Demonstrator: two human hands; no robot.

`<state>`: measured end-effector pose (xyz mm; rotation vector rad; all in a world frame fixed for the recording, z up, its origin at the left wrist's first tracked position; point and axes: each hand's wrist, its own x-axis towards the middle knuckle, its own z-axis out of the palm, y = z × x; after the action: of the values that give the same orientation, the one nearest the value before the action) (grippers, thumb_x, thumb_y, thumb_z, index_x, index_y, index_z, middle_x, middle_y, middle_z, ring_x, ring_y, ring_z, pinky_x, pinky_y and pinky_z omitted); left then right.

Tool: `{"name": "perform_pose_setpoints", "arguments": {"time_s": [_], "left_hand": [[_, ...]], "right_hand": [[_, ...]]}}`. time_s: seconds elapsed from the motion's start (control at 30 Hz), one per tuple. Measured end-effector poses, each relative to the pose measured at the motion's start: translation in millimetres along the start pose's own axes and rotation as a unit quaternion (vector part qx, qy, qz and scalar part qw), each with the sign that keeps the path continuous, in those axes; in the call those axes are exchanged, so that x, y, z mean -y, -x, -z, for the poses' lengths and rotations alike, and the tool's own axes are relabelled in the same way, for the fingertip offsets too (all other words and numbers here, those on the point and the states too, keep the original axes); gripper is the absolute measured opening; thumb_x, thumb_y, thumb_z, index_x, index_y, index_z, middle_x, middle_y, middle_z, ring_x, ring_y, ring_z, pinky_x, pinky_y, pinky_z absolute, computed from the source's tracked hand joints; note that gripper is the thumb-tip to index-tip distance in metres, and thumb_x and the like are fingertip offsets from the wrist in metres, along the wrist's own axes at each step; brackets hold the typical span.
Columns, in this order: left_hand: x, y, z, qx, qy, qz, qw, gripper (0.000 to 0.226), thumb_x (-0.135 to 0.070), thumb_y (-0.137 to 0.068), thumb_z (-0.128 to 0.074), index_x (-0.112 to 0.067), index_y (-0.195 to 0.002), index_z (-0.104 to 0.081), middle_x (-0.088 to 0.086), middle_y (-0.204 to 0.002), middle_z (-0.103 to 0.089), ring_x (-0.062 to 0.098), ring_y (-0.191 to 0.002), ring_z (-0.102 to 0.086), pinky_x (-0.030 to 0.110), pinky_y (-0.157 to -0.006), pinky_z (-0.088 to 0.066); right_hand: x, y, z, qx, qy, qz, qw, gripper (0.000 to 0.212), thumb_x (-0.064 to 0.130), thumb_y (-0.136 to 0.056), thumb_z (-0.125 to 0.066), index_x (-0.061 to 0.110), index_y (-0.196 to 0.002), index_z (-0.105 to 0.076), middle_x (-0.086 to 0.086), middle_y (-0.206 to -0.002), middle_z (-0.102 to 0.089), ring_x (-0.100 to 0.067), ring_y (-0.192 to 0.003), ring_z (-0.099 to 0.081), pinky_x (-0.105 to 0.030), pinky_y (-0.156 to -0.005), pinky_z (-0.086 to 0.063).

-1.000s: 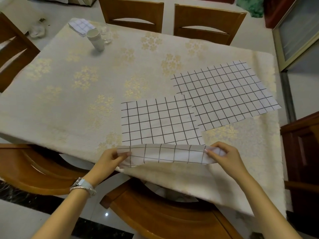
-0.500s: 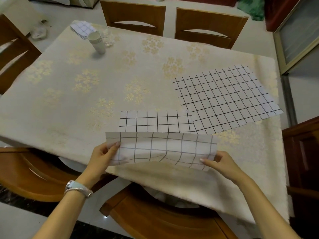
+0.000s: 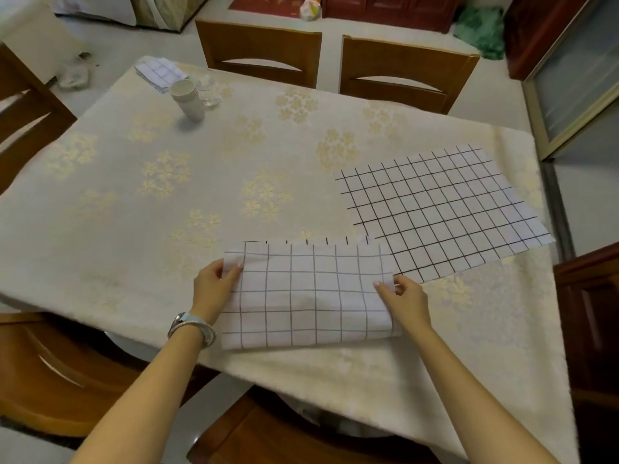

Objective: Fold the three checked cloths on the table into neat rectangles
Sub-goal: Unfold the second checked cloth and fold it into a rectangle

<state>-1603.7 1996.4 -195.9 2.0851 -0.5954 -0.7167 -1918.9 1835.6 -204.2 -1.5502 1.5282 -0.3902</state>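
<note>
A white cloth with a dark grid (image 3: 308, 296) lies near the table's front edge, folded over on itself so its paler underside faces up. My left hand (image 3: 214, 286) pinches the folded layer's far left corner. My right hand (image 3: 405, 301) pinches its far right corner. A thin strip of the lower layer shows beyond the fold. A second checked cloth (image 3: 442, 209) lies flat and unfolded to the right, its near left corner tucked under the first. A third checked cloth (image 3: 159, 73), folded small, sits at the far left corner.
The table wears a cream tablecloth with gold flowers (image 3: 201, 182). A stack of paper cups (image 3: 187, 98) and a glass (image 3: 207, 92) stand at the far left. Wooden chairs (image 3: 402, 75) surround the table. A dark wooden cabinet (image 3: 589, 316) is at the right.
Both hands have carried the cloth's near edge up and away from me, laying it over the far half. Only a thin strip of the lower layer still shows.
</note>
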Motion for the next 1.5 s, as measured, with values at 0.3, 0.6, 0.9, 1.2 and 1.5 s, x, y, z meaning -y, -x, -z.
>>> {"name": "perform_pose_setpoints", "arguments": {"time_s": [0.3,0.6,0.9,1.2,1.5], "left_hand": [[28,-30,-17,-0.035,-0.069,0.063,0.995,0.022,-0.033,-0.094,-0.061,-0.012,-0.088,-0.067,0.005,-0.083,-0.067,0.023,-0.077,-0.061,0.03,-0.067,-0.045],[25,-40,-21,-0.073,-0.09,0.123,0.986,0.027,-0.041,-0.091,-0.065,-0.014,-0.092,-0.065,0.003,-0.082,-0.066,0.025,-0.08,-0.063,0.036,-0.072,-0.053],[18,-44,-22,-0.079,-0.124,0.143,0.979,0.029,-0.045,-0.089,-0.065,-0.017,-0.086,-0.062,0.0,-0.077,-0.065,0.025,-0.076,-0.063,0.039,-0.072,-0.055],[13,-21,-24,-0.147,-0.19,0.02,0.97,0.033,-0.03,-0.089,-0.067,-0.013,-0.114,-0.053,0.006,-0.111,-0.057,0.026,-0.099,-0.057,0.039,-0.072,-0.05],[24,44,-88,0.063,-0.351,-0.328,0.875,0.04,-0.022,-0.096,-0.047,-0.007,-0.131,-0.058,0.013,-0.144,-0.051,0.031,-0.135,-0.047,0.042,-0.115,-0.032]], "right_hand": [[4,-27,-19,-0.047,0.057,-0.003,0.997,0.027,0.033,-0.091,-0.067,0.006,-0.092,-0.062,-0.003,-0.081,-0.059,-0.023,-0.078,-0.057,-0.028,-0.062,-0.043],[9,-43,-29,-0.072,0.137,-0.033,0.987,0.032,0.046,-0.088,-0.066,0.015,-0.081,-0.062,0.003,-0.073,-0.063,-0.016,-0.067,-0.057,-0.021,-0.051,-0.035],[11,-45,-32,-0.081,0.151,-0.038,0.985,0.033,0.046,-0.088,-0.066,0.015,-0.08,-0.061,0.003,-0.07,-0.062,-0.01,-0.059,-0.053,-0.021,-0.05,-0.036],[20,-39,-26,-0.124,0.167,-0.021,0.978,0.034,0.052,-0.09,-0.06,0.018,-0.095,-0.058,0.004,-0.082,-0.064,-0.015,-0.07,-0.057,-0.025,-0.056,-0.041],[8,-1,-75,-0.057,0.272,0.327,0.903,0.039,0.022,-0.096,-0.045,0.011,-0.131,-0.058,-0.01,-0.137,-0.058,-0.028,-0.129,-0.052,-0.042,-0.109,-0.038]]}}
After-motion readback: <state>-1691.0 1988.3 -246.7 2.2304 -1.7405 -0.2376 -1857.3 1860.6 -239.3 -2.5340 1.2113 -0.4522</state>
